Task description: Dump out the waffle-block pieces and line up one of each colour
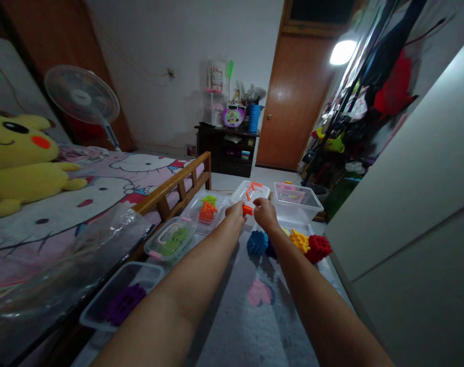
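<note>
Stretched out ahead, my left hand (235,211) is closed on a small orange plastic piece (247,209). My right hand (265,214) is closed too, its curled fingers at the other end of the same piece. Just beyond them lies a clear lid (237,192) with an orange handle (250,191). Under my right forearm, partly hidden, are bundles of interlocking plastic pieces: blue (257,242), yellow (299,240) and red (319,248). A clear box (297,201) stands to the right of my right hand.
Along the left edge are clear containers with orange pieces (208,211), green pieces (174,240) and purple pieces (125,303). A wooden bed rail (174,181) borders the grey cloth (250,326). A plush toy (25,178) and a fan (81,94) are left; a white cabinet (403,214) stands right.
</note>
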`<state>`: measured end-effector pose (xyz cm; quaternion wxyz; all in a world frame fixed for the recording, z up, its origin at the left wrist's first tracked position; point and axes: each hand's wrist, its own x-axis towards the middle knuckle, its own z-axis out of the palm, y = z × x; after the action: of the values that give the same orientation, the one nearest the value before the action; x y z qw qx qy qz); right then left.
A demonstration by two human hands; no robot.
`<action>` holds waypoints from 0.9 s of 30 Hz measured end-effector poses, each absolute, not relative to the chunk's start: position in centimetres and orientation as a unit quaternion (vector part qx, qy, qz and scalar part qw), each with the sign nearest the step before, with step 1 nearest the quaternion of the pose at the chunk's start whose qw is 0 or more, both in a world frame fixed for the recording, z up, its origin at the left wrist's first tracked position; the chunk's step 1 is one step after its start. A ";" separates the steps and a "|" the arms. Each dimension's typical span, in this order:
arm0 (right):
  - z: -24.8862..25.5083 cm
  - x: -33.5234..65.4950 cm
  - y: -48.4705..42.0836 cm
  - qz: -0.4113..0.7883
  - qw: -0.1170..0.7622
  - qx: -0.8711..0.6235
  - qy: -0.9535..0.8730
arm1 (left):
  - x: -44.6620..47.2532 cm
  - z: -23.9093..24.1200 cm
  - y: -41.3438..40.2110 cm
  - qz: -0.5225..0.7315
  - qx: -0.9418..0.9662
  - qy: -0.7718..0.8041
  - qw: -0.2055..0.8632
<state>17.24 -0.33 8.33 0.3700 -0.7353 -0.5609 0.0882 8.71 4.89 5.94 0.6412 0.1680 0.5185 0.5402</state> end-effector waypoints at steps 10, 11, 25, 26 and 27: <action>9.3 18.3 0.5 0.257 0.559 -0.715 -0.332 | 8.0 9.3 3.4 0.508 0.158 0.568 0.628; 9.5 18.0 0.2 0.266 0.566 -0.709 -0.324 | 7.8 9.8 3.1 0.514 0.166 0.563 0.625; 15.7 19.0 -12.1 0.300 0.739 -0.512 -0.319 | -3.1 14.6 -8.1 0.564 0.313 0.411 0.645; 15.7 19.1 -13.4 0.315 0.729 -0.506 -0.336 | -3.9 14.4 -9.1 0.552 0.322 0.408 0.652; 15.5 19.1 -14.7 0.331 0.717 -0.504 -0.349 | -4.6 14.2 -10.0 0.539 0.330 0.405 0.661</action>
<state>19.12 -14.74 15.54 0.7173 -0.5043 -0.3486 0.3312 -4.63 -10.04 14.21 0.6606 0.3296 0.4051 0.5393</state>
